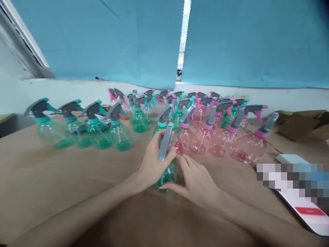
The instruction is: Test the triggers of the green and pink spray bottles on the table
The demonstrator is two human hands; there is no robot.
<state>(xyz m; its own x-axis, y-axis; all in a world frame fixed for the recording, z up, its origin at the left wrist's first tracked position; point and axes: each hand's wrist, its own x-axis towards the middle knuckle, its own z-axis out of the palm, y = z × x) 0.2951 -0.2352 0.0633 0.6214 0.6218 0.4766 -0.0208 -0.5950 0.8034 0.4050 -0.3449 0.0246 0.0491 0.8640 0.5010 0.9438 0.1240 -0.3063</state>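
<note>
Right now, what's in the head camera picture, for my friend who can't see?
A left hand grips a green spray bottle near its top, a right hand by its base. Green bottles and pink bottles stand beyond.

Blue curtains [102, 44] above white wall [69, 92]; creased brown cardboard [303, 125] on table [38, 178], right; lit-screen device [295, 199] nearer, partly pixelated.

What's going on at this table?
A person has a green spray bottle in front of them: the left hand wraps around its neck, under the grey trigger head, and the right hand curves about its lower right side. Four green spray bottles stand in a row to the left, pink spray bottles to the right. More bottles crowd behind.
</note>
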